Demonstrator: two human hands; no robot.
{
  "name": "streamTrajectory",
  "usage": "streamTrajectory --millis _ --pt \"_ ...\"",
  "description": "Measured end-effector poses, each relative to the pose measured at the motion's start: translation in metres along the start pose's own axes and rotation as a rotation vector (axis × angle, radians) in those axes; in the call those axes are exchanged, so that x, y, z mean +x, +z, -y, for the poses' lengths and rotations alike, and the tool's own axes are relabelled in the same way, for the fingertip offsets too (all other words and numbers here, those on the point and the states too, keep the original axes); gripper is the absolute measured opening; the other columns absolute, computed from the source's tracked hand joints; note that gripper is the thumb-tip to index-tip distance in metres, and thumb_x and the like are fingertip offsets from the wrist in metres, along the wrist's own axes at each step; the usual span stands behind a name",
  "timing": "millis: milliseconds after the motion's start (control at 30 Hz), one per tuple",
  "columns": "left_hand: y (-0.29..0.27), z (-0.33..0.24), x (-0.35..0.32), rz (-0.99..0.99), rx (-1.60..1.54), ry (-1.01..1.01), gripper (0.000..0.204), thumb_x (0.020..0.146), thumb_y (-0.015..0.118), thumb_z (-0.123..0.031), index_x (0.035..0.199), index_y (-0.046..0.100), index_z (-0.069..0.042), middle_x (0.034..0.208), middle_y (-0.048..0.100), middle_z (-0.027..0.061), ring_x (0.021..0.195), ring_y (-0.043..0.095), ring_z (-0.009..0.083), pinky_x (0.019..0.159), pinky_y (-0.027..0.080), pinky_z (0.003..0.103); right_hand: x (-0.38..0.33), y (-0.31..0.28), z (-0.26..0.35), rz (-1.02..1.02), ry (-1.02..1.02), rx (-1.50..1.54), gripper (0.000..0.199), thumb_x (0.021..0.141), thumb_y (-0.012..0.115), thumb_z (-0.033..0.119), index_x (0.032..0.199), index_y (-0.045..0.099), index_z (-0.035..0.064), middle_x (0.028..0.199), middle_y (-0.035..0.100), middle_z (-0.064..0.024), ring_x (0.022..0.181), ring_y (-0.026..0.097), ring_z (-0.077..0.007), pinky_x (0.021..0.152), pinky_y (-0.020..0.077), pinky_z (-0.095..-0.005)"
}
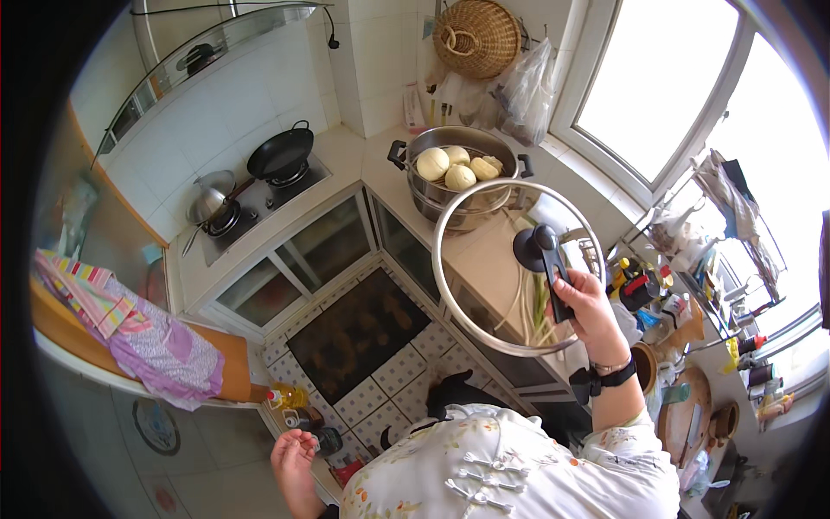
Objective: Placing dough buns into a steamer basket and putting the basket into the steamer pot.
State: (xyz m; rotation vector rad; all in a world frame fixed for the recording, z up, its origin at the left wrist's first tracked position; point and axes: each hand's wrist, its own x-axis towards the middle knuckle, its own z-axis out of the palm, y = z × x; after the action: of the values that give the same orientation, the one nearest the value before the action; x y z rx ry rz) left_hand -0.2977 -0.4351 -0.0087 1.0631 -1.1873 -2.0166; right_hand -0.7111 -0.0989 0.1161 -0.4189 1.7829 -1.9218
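My right hand (586,313) grips the black handle (545,264) of a round glass pot lid (467,322). The lid is held up and tilted over the counter, to the right of a steel steamer pot (458,209). Several pale steamed buns (460,177) sit in the open top tier of that pot. Through the glass, long green-and-white stalks (527,307) show on the counter. Down at the left, my left hand (294,451) has its fingers curled in, with no object visible in them. It is beside a dark jar (327,441).
At the left, a black wok (281,154) and a steel pan (210,199) rest on the gas stove (264,208). Bottles and jars (644,290) crowd the right counter, near a round board with a knife (692,424). A dark mat (356,333) covers part of the floor.
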Motion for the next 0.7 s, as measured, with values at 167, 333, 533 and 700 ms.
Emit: streamTrajectory --millis 167,333,533,700 --pt "0.024 -0.01 0.089 -0.019 0.016 -0.024 0.015 0.093 0.051 -0.013 0.104 0.059 -0.005 0.093 0.066 0.0075 0.08 0.065 0.0161 0.07 0.049 0.026 0.159 0.009 -0.01 -0.016 -0.046 -0.009 0.025 0.096 0.061 0.024 0.093 0.059 -0.0007 0.073 0.064 -0.0067 0.061 0.065 -0.014 0.049 0.051 -0.0243" --pt "0.072 -0.049 0.186 -0.174 -0.016 0.032 0.013 0.092 0.054 -0.013 0.101 0.06 -0.006 0.093 0.067 0.0071 0.082 0.065 0.0169 0.069 0.049 0.026 0.315 0.013 -0.022 -0.081 0.013 0.022 0.021 0.097 0.059 0.02 0.095 0.059 -0.0003 0.074 0.064 -0.007 0.06 0.065 -0.0139 0.048 0.0511 -0.0234" --pt "0.142 -0.087 0.303 -0.033 0.137 -0.03 0.016 0.095 0.053 -0.011 0.106 0.06 -0.002 0.096 0.066 0.0102 0.084 0.065 0.0171 0.072 0.049 0.027 0.42 0.016 -0.043 -0.156 0.102 0.001 0.02 0.099 0.057 0.02 0.098 0.058 -0.0004 0.073 0.063 -0.0054 0.059 0.064 -0.0132 0.047 0.051 -0.0224" --pt "0.162 -0.104 0.398 0.08 0.168 -0.16 0.017 0.095 0.052 -0.009 0.107 0.06 0.0 0.096 0.066 0.011 0.084 0.065 0.0173 0.074 0.049 0.026 0.437 0.007 -0.051 -0.128 0.112 0.043 0.018 0.098 0.057 0.018 0.097 0.059 -0.0002 0.073 0.062 -0.0045 0.06 0.063 -0.0118 0.048 0.0481 -0.0223"
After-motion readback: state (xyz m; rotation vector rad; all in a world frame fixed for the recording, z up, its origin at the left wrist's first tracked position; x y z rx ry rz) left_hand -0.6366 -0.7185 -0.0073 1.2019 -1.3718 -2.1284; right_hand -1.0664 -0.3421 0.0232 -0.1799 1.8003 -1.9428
